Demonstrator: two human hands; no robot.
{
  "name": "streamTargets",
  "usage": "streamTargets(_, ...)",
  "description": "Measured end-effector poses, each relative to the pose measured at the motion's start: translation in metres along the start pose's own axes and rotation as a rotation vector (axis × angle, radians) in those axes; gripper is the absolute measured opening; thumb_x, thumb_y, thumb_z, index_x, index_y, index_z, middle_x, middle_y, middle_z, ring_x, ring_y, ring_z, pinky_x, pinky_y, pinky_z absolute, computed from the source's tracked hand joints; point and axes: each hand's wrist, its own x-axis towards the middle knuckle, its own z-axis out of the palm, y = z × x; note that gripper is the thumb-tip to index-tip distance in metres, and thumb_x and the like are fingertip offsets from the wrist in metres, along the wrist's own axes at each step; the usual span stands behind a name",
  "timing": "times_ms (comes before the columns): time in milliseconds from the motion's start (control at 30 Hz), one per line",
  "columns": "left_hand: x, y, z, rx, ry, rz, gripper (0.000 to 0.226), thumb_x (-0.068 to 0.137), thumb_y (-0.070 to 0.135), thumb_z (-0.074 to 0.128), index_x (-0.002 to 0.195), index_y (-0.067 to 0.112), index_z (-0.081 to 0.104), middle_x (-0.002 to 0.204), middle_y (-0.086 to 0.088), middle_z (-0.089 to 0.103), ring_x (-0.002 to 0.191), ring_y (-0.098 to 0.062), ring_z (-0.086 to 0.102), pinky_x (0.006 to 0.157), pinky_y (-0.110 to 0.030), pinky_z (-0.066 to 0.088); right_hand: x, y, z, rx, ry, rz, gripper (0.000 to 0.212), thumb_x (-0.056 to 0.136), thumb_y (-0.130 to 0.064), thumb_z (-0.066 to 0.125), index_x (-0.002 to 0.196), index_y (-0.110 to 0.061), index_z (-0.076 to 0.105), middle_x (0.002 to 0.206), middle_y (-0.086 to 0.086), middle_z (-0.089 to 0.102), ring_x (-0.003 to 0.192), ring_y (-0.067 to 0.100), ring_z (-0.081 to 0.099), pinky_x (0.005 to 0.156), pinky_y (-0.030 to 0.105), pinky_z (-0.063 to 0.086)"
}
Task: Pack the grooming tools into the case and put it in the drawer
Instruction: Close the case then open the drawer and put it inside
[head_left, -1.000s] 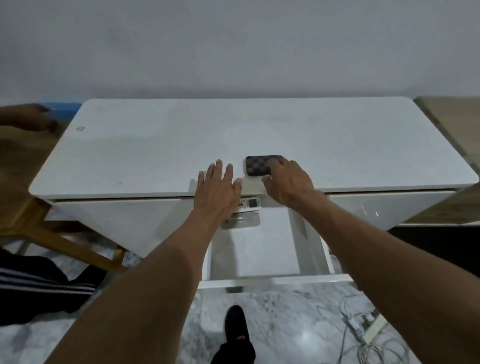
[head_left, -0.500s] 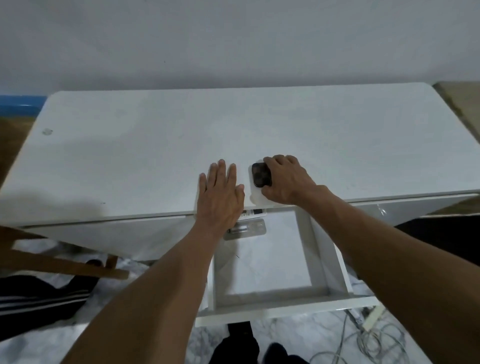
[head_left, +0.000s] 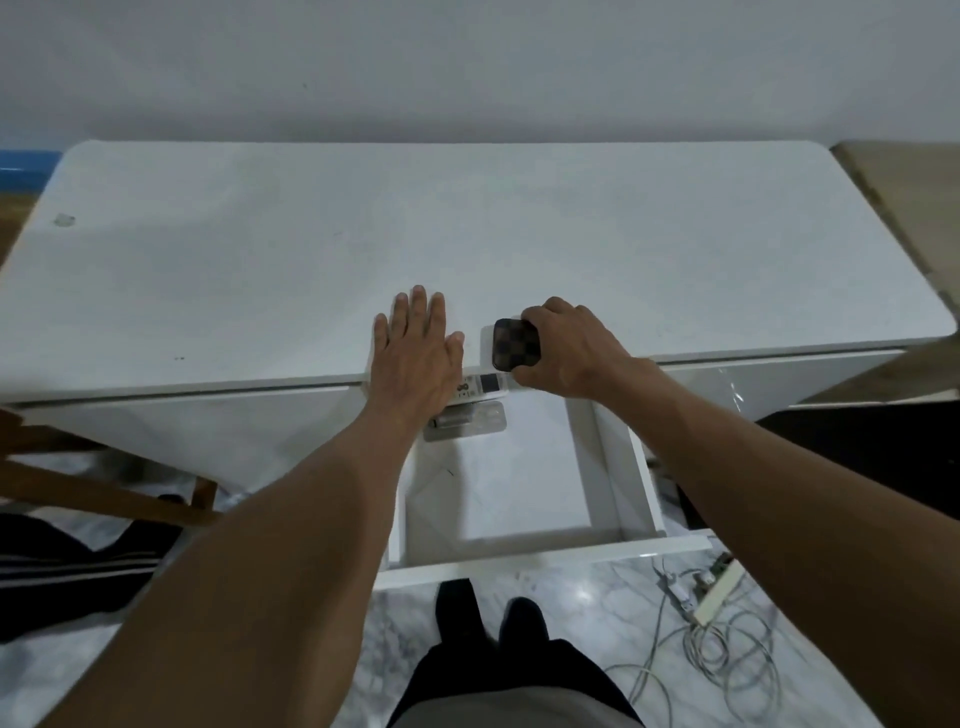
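While the left hand (head_left: 415, 358) lies flat, fingers straight, on the white rectangular tabletop (head_left: 260, 260), the right hand (head_left: 569, 348) grips the dark checkered case (head_left: 514, 344) just beside it, above the open white drawer (head_left: 519, 499).
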Motion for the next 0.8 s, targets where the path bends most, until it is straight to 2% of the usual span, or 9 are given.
streamTargets(133, -0.007, 0.003, 0.001, -0.014, -0.001, -0.027, 0.059, 0.104, 0.04, 0.017, 0.155, 0.014, 0.007, 0.164, -0.009, 0.003, 0.151, -0.028, 0.0, 0.122, -0.047, 0.003, -0.028, 0.0, 0.014, -0.035, 0.018, -0.059, 0.052, 0.07, -0.043, 0.066, 0.113, -0.016, 0.055, 0.112, 0.005, 0.055, 0.101, 0.032, 0.052, 0.088, 0.043, 0.05)
streamTargets(300, -0.012, 0.009, 0.003, -0.031, 0.012, -0.062, 0.059, 0.104, 0.04, 0.015, 0.156, 0.014, 0.007, 0.164, -0.008, 0.002, 0.151, -0.027, -0.001, 0.121, -0.047, 0.001, -0.05, -0.001, 0.04, -0.07, -0.032, -0.125, 0.053, 0.071, -0.046, 0.064, 0.115, -0.017, 0.055, 0.114, 0.006, 0.057, 0.103, 0.03, 0.054, 0.093, 0.039, 0.046)
streamTargets(400, -0.012, 0.01, 0.005, -0.014, 0.039, -0.063, 0.059, 0.104, 0.04, 0.016, 0.156, 0.013, 0.009, 0.164, -0.008, 0.004, 0.151, -0.027, 0.001, 0.121, -0.048, 0.002, -0.056, 0.001, 0.061, -0.038, -0.085, -0.098, 0.054, 0.072, -0.044, 0.066, 0.117, -0.016, 0.054, 0.118, 0.007, 0.056, 0.108, 0.033, 0.052, 0.092, 0.045, 0.049)
streamTargets(533, -0.012, 0.008, 0.01, 0.006, 0.076, -0.063, 0.058, 0.104, 0.04, 0.015, 0.155, 0.014, 0.011, 0.164, -0.009, 0.007, 0.151, -0.028, 0.004, 0.122, -0.048, 0.005, -0.052, 0.004, 0.092, -0.048, -0.16, -0.057, 0.058, 0.074, -0.043, 0.065, 0.123, -0.015, 0.05, 0.119, 0.007, 0.054, 0.109, 0.033, 0.049, 0.09, 0.045, 0.05)
streamTargets(800, -0.012, 0.006, 0.025, 0.032, 0.183, -0.062, 0.058, 0.103, 0.042, 0.013, 0.155, 0.016, 0.014, 0.164, -0.007, 0.011, 0.151, -0.026, 0.008, 0.122, -0.047, 0.007, -0.021, 0.017, 0.143, -0.031, -0.199, 0.005, 0.064, 0.075, -0.036, 0.067, 0.13, -0.012, 0.045, 0.124, 0.01, 0.051, 0.113, 0.033, 0.045, 0.092, 0.048, 0.049)
